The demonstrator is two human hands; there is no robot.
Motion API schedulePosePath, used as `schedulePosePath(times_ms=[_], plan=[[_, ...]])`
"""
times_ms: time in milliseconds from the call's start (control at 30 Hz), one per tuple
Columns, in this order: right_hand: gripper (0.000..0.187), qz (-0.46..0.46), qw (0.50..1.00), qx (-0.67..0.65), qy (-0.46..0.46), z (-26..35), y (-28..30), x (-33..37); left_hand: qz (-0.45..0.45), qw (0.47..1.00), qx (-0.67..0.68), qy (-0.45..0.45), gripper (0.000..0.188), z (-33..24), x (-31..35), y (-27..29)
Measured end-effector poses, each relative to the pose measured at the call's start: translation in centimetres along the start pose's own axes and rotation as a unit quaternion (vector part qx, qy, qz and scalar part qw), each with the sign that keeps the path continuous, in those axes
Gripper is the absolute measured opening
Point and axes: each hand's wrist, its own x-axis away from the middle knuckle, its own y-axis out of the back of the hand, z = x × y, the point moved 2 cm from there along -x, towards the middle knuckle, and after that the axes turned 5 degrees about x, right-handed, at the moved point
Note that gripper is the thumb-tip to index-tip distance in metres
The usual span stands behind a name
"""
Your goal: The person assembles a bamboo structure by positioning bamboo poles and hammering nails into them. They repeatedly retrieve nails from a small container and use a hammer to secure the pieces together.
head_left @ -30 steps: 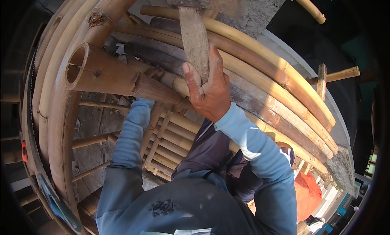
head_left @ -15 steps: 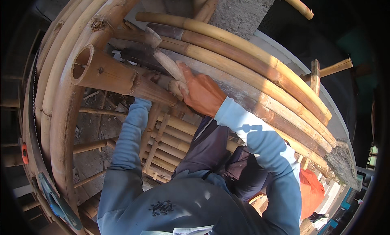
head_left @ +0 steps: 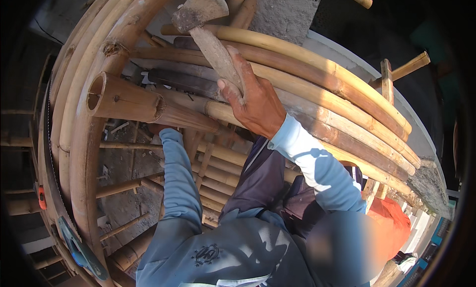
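Hatchet [head_left: 202, 10] tilting over bamboo poles [head_left: 297, 89], right hand [head_left: 258, 101] gripping its handle [head_left: 216, 51]; left hand [head_left: 156, 129] lying mostly hidden behind open-ended bamboo tube [head_left: 131, 99], hold impossible to tell. Striking step seemingly underway; next move probably calling for careful aim.

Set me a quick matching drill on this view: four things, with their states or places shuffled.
1. Hatchet
2. Saw handle
3. Thick bamboo tube
4. Left hand

A. Hollow end showing
B. Mostly hidden from view
C. Held in the right hand
D. Blue-green, at the lower left

Pairs: 1-C, 2-D, 3-A, 4-B
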Motion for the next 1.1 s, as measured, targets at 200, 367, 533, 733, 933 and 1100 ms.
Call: schedulePosePath(times_ms=[200,367,533,733,933,1100], plan=[[0.063,0.156,0.987,0.023,-0.028,-1.7,-3.6,1.9,-0.066,0.991,0.064,0.096,0.044,0.6,-0.7,-3.8],[0.065,0.307,0.934,0.088,-0.157,-2.2,-3.2,0.7,-0.075,0.987,0.081,0.120,0.047,0.8,0.2,-4.1],[0.065,-0.060,0.996,-0.028,0.061,-0.4,-2.2,-0.1,-0.087,0.985,0.070,0.132,0.051,-0.8,1.5,-5.8],[0.068,0.367,0.917,0.132,-0.085,-3.0,-4.6,2.0,-0.069,0.988,0.038,0.136,0.055,0.5,-0.2,-4.3],[0.070,-0.024,0.999,-0.014,0.043,-0.5,-2.9,0.2,-0.037,0.982,0.079,0.166,0.058,-1.6,1.8,-6.3],[0.066,0.370,0.917,0.126,-0.082,-2.7,-5.0,1.7,-0.064,0.985,0.056,0.148,0.056,1.0,-0.2,-4.0]])
